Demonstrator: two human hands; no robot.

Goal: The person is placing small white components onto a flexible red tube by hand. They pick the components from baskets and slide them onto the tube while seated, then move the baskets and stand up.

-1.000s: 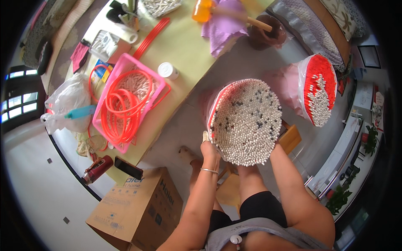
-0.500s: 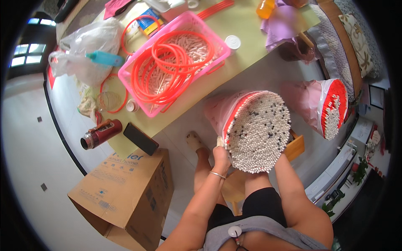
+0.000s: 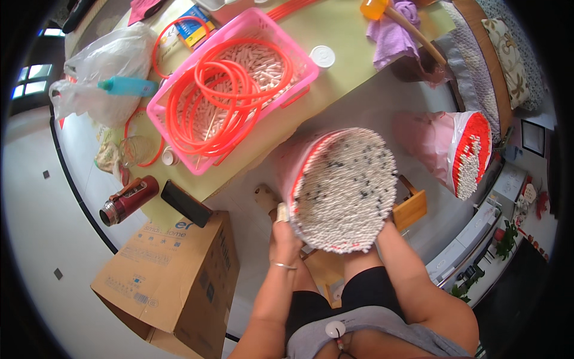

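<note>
A large round bundle of thin white sticks (image 3: 344,191), wrapped in pink plastic, rests tilted above my lap with its stick ends facing me. Dark ends are scattered among the white ones, and a few red ones show at its lower rim. My left hand (image 3: 286,234) is closed on the bundle's left side, and a pale beige covering shows at the thumb. Behind the bundle's lower right my right forearm disappears, so that hand's fingers are hidden.
A second pink-wrapped bundle (image 3: 472,155) with red and white ends stands at right. On the table, a pink basket (image 3: 156,113) holds red tubing (image 3: 173,107) and small pale pieces. A flask (image 3: 128,200), a phone (image 3: 185,203) and a cardboard box (image 3: 161,269) are at left.
The bundle and my left hand have shifted left, and its end face has turned a little more toward me. Red ends now show along its lower rim. The whole view has shifted slightly.
</note>
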